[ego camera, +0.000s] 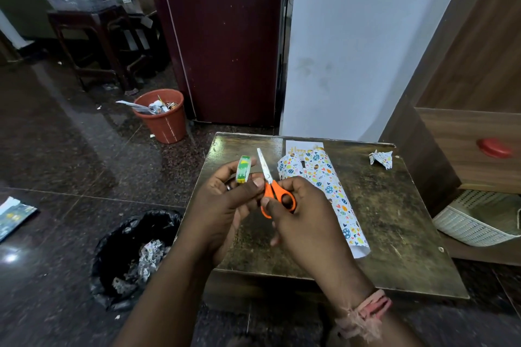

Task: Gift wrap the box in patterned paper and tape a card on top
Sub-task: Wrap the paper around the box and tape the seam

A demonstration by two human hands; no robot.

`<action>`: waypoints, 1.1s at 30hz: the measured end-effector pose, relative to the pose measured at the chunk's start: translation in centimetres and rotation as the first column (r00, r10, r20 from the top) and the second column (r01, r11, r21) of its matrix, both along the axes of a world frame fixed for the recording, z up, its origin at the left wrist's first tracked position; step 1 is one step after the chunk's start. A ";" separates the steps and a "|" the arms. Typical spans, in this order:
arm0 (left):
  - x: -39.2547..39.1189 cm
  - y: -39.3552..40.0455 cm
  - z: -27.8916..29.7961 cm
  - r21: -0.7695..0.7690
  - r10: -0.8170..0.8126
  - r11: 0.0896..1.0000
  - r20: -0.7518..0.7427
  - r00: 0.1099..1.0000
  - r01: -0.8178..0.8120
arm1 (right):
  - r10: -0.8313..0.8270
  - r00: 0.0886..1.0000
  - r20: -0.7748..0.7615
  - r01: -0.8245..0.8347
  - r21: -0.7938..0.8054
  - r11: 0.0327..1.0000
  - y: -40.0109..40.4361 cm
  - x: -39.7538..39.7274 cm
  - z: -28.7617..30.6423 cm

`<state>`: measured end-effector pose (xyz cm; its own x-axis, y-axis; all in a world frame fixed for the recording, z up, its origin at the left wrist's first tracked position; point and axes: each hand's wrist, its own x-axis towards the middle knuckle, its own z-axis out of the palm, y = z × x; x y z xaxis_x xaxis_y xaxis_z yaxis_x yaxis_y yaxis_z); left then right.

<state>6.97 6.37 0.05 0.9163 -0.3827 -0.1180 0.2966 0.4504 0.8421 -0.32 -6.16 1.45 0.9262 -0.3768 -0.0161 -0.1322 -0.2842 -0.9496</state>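
Items counted on the small wooden table (394, 222): one sheet of patterned wrapping paper (327, 186), loosely rolled, one white card (298, 148) partly under its far end, one crumpled paper scrap (381, 158). Left hand (225, 203) pinches one green-and-yellow tape roll (244, 168) between curled fingers and thumb. Right hand (304, 217) grips one pair of orange-handled scissors (272, 186), blades together, pointing away. Paper lies just right of both hands, untouched. Box not discernible.

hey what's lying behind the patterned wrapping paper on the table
A white card with gold lettering lies flat on the table behind the patterned wrapping paper. Only its far part shows; the paper covers its near edge, so the full wording cannot be read.
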 end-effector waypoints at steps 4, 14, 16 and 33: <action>0.2 0.5 0.2 -0.046 -0.027 0.999 -0.051 0.998 0.024 | -0.023 0.999 0.029 0.007 0.476 0.879 -0.7 0.3 0.9; -0.7 -0.2 1.0 -0.056 -0.113 0.992 -0.086 0.990 0.109 | -0.064 0.998 0.028 0.019 0.769 0.639 -0.7 0.2 1.7; -0.8 -0.2 1.1 -0.018 -0.108 0.994 -0.089 0.990 0.107 | -0.049 0.998 0.029 0.006 0.805 0.594 -0.7 0.0 2.0; -1.2 -0.1 0.2 0.135 -0.291 0.950 0.066 0.954 0.280 | -0.143 0.973 0.180 0.142 0.016 0.990 -2.4 0.1 0.7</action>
